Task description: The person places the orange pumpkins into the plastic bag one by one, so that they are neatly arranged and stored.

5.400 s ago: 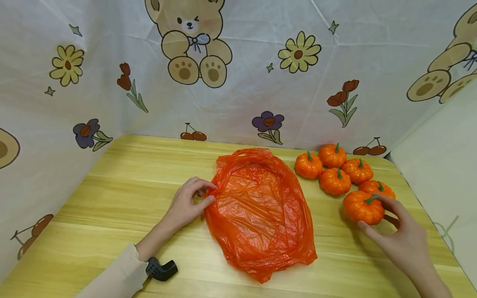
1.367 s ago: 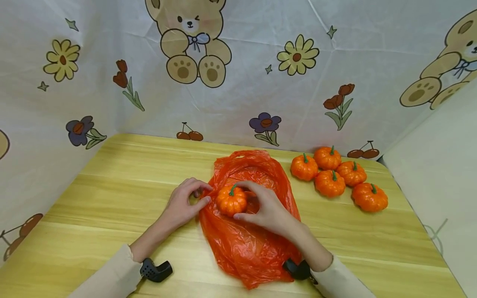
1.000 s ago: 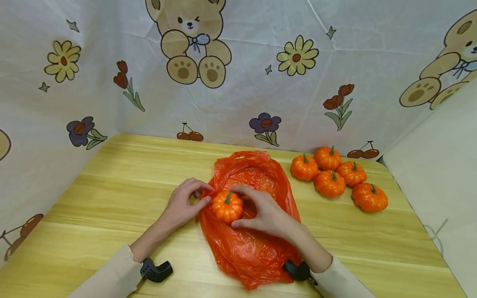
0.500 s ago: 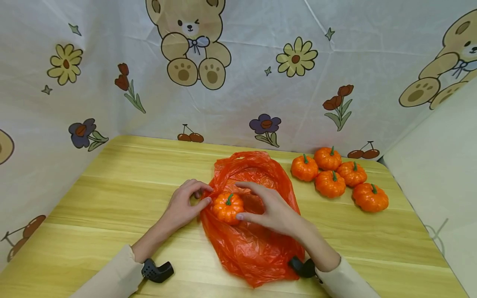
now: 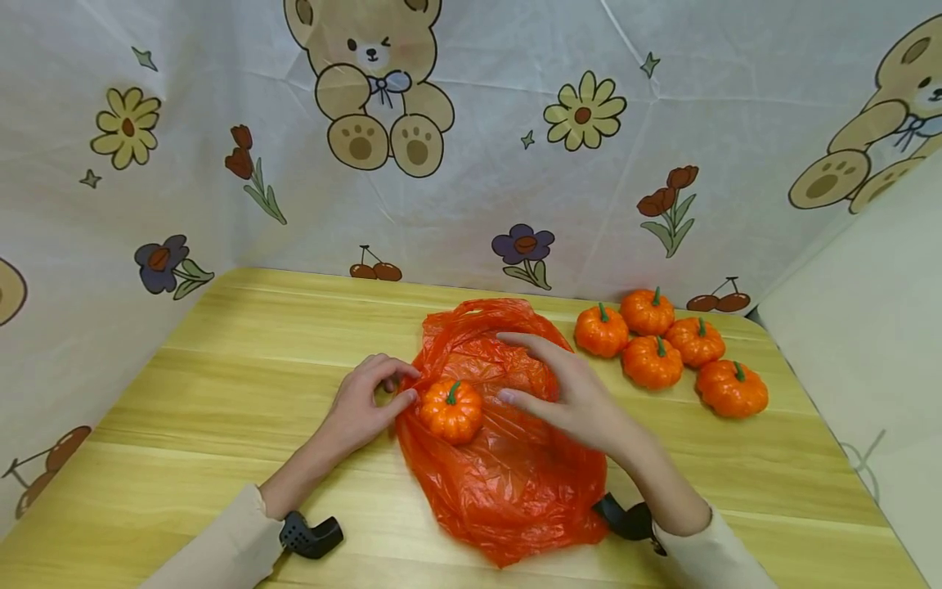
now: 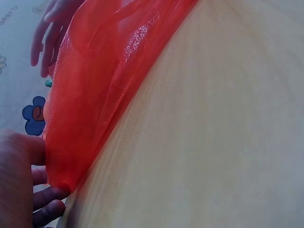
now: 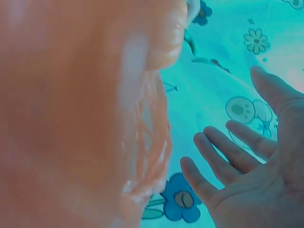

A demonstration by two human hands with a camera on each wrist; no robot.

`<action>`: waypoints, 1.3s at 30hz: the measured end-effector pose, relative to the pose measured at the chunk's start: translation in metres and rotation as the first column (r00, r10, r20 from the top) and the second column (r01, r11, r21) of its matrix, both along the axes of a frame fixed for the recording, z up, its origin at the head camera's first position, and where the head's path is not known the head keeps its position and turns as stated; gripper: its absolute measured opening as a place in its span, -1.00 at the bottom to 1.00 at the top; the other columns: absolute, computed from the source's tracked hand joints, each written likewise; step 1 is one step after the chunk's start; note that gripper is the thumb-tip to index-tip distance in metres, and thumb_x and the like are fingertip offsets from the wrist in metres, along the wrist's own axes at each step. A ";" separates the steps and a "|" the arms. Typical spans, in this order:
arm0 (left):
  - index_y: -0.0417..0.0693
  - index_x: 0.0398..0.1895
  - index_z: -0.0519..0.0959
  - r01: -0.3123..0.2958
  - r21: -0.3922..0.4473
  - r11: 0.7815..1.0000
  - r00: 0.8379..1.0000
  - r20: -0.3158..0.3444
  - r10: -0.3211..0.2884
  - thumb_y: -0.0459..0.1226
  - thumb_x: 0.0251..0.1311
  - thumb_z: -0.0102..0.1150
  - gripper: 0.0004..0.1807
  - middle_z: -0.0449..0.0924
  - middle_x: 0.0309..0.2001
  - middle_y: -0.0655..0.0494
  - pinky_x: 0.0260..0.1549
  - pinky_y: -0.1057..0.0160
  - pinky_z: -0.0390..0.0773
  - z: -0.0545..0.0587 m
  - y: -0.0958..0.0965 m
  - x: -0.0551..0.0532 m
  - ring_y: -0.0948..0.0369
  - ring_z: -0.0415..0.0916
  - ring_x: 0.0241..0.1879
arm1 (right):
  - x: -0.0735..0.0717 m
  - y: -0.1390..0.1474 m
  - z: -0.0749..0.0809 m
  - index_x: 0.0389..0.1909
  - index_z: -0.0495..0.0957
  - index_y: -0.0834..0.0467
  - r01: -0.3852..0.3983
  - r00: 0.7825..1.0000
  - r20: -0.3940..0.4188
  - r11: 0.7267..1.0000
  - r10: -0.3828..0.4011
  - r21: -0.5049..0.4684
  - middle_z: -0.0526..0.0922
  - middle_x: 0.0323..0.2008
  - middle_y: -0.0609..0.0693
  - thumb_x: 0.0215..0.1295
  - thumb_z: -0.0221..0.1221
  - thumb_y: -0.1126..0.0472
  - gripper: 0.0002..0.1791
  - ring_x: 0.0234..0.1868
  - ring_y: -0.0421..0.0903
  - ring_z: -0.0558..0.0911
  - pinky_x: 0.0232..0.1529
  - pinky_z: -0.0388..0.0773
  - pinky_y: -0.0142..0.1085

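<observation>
An orange-red plastic bag (image 5: 515, 499) lies spread on the table with its mouth facing up. My left hand (image 5: 361, 401) pinches the left edge of the mouth. The left wrist view shows the thumb and fingers of that hand (image 6: 21, 175) at the corner of the thin film (image 6: 85, 109). One small orange toy pumpkin (image 5: 450, 417) with a green stem sits in the bag, close beside my left fingertips. Over the bag's right half, my right hand (image 5: 574, 393) holds nothing, its thumb and fingers spread apart; the right wrist view shows the same hand (image 7: 251, 166) with a bare palm.
Several more toy pumpkins (image 5: 652, 362) stand clustered on the wooden table (image 5: 243, 368) at the back right. A cloth printed with bears and flowers (image 5: 441, 204) hangs behind the table. Black wrist devices (image 5: 311, 536) sit below both hands.
The right hand carried a pumpkin from the right-hand cluster into the bag, let it go, and has drawn back to the right. The left hand still pinches the bag's edge.
</observation>
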State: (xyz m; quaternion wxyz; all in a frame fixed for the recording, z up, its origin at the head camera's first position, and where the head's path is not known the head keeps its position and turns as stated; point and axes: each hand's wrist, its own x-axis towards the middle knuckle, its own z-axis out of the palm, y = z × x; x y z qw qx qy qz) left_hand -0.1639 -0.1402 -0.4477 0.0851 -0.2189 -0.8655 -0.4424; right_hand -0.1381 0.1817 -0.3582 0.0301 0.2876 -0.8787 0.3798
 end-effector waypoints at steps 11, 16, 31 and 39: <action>0.09 -0.07 0.76 -0.009 0.000 1.000 1.000 0.004 0.009 -0.31 0.22 0.45 -0.78 0.62 -0.26 0.19 -0.23 0.22 0.45 -0.001 0.001 -0.001 0.20 0.45 -0.25 | 0.001 0.019 0.017 0.46 0.44 -0.08 0.082 0.995 -0.053 0.995 -0.085 -0.062 0.58 0.36 -0.15 0.39 0.40 0.08 -0.35 0.40 -0.09 0.55 0.40 0.49 0.05; 0.09 -0.08 0.76 -0.008 0.002 1.000 1.000 0.003 0.008 -0.31 0.23 0.45 -0.78 0.62 -0.26 0.20 -0.23 0.22 0.46 -0.001 0.001 -0.002 0.20 0.46 -0.25 | 0.002 0.023 0.023 0.44 0.46 -0.03 0.112 0.990 -0.077 0.990 -0.119 -0.087 0.59 0.35 -0.11 0.40 0.39 0.12 -0.38 0.40 -0.06 0.56 0.36 0.50 0.14; 0.07 -0.10 0.76 -0.012 0.005 1.000 1.000 0.003 0.012 -0.32 0.23 0.45 -0.80 0.58 -0.29 0.23 -0.24 0.23 0.44 -0.002 0.001 0.000 0.21 0.44 -0.26 | 0.004 0.061 0.024 0.43 0.49 -0.13 0.251 0.963 -0.086 0.966 -0.255 -0.063 0.60 0.35 -0.08 0.38 0.41 0.13 -0.38 0.34 0.09 0.62 0.28 0.55 0.19; 0.08 -0.10 0.76 -0.014 0.006 1.000 1.000 0.004 0.014 -0.33 0.23 0.45 -0.80 0.57 -0.30 0.21 -0.25 0.23 0.43 -0.002 0.000 0.000 0.19 0.44 -0.26 | 0.014 0.098 0.021 0.43 0.48 -0.16 0.339 0.935 -0.107 0.941 -0.338 -0.014 0.61 0.32 -0.12 0.39 0.40 0.13 -0.38 0.32 -0.22 0.57 0.25 0.35 -0.65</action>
